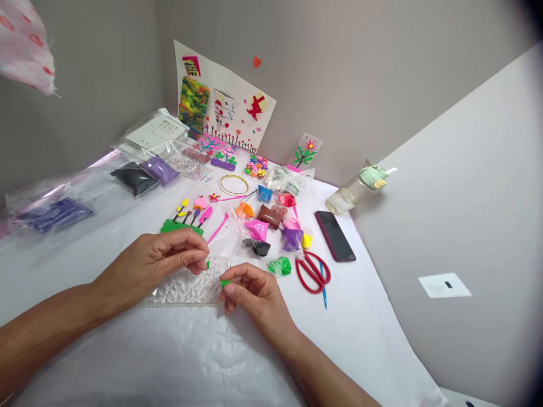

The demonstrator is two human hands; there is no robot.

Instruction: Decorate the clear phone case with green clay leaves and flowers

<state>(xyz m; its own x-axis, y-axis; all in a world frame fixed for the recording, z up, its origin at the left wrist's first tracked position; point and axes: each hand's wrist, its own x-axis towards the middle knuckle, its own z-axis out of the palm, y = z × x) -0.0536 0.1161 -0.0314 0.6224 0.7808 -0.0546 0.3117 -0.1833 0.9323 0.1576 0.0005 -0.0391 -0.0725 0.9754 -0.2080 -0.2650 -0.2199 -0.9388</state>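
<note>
Near on the desk (212, 356), the left hand (163, 259) pinches a tiny green bit (207, 264) over the clear case (186, 289); the right hand (254, 293) pinches a green clay piece (225, 282).

Red scissors (313, 272) beside dark phone (335, 236) on white desk (365, 316) — colored clay packets (271, 223) clustered left of them. Water bottle (356, 189) tilted by wall, decorated paper sheet (224, 104) leaning behind — gold ring (233, 184) below it.

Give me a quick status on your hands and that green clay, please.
Left hand pinching small green bit over clear textured case. Right hand pinching green clay piece at the case's right end. Red scissors lie apart to the right.
</note>
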